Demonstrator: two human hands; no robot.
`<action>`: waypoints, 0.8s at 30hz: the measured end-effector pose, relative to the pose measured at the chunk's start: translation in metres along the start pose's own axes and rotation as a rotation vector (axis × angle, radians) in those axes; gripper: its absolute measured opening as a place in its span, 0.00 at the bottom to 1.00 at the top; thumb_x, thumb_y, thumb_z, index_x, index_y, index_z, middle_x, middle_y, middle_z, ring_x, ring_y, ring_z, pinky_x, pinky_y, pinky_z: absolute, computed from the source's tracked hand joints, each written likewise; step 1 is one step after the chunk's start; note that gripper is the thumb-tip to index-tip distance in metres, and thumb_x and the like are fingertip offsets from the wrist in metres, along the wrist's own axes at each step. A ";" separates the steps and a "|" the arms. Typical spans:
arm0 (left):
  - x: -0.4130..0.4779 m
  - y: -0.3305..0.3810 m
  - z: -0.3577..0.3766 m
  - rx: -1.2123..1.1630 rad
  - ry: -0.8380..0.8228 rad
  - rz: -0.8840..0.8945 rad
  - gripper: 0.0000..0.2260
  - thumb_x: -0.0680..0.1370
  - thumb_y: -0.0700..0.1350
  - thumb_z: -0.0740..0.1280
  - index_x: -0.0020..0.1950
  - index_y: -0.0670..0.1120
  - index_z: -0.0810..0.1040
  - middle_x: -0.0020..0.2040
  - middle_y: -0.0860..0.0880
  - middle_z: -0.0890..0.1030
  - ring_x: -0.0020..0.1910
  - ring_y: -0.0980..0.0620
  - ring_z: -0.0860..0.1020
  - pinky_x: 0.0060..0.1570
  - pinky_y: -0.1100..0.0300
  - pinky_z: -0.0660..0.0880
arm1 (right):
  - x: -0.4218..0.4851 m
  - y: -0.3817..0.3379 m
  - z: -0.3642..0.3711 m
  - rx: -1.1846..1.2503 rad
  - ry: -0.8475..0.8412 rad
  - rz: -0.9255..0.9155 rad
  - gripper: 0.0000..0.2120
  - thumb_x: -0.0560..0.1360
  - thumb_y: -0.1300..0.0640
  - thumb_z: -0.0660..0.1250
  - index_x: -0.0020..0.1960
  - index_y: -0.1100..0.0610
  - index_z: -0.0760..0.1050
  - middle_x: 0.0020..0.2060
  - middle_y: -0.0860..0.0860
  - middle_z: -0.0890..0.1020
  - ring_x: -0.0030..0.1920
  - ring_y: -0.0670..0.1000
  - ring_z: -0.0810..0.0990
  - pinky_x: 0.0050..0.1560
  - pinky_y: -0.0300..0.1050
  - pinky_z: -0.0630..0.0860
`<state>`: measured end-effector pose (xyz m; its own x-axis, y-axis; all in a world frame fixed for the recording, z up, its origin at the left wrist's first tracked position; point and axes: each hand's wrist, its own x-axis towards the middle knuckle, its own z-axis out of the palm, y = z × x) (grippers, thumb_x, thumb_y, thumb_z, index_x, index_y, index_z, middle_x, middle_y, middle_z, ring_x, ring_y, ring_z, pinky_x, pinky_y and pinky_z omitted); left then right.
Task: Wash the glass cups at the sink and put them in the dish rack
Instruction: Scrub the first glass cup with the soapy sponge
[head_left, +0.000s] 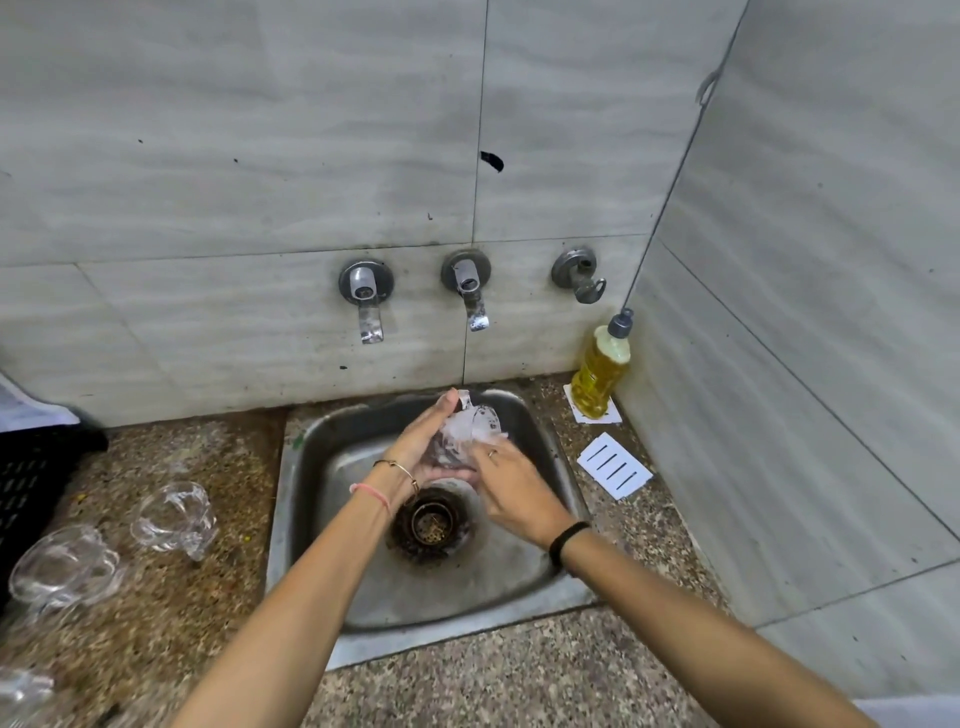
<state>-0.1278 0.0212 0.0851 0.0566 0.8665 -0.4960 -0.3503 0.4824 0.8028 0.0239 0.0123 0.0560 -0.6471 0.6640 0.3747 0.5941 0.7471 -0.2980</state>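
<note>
Left hand (426, 441), thin bracelets at the wrist, curled round a clear, wet glass cup (475, 428) held tilted over the sink (291, 519); right hand (514, 493), ringed, fingers against the cup's side, grip blurred and not to be told. Sink: dull steel, rounded-square, dark drain strainer (428, 522) below the hands, set in a speckled stone table (156, 623). Left on the table, more clear cups (174, 514) near a black slotted dish rack (31, 478); right, yellow soap bottle (600, 371) and white slotted tray (614, 465).

We find clear glass cups (174, 514) on the speckled stone counter (519, 686) left of the steel sink (493, 582), with a yellow soap bottle (597, 374) behind it to the right.
</note>
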 end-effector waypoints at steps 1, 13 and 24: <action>0.000 -0.003 -0.001 0.031 0.007 0.054 0.14 0.75 0.57 0.66 0.54 0.48 0.76 0.46 0.46 0.82 0.35 0.52 0.83 0.30 0.56 0.79 | 0.002 -0.017 -0.002 0.251 0.042 0.234 0.11 0.78 0.63 0.64 0.59 0.64 0.73 0.49 0.58 0.82 0.49 0.56 0.79 0.53 0.40 0.72; 0.001 0.007 -0.011 0.036 -0.083 -0.165 0.26 0.74 0.62 0.64 0.57 0.40 0.79 0.50 0.39 0.83 0.48 0.42 0.82 0.49 0.44 0.79 | 0.019 0.040 -0.019 -0.396 -0.060 -0.528 0.14 0.75 0.54 0.57 0.53 0.59 0.78 0.53 0.56 0.82 0.57 0.56 0.76 0.69 0.54 0.64; 0.009 -0.008 -0.023 0.202 0.016 0.400 0.13 0.68 0.55 0.75 0.41 0.49 0.77 0.37 0.53 0.80 0.38 0.53 0.77 0.38 0.51 0.78 | 0.041 -0.035 -0.027 1.354 0.064 0.879 0.10 0.76 0.67 0.66 0.57 0.66 0.77 0.44 0.54 0.83 0.40 0.45 0.82 0.38 0.35 0.77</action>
<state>-0.1462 0.0225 0.0668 -0.0612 0.9886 -0.1374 -0.1519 0.1268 0.9802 -0.0103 0.0127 0.1055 -0.3109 0.9027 -0.2976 -0.1069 -0.3443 -0.9328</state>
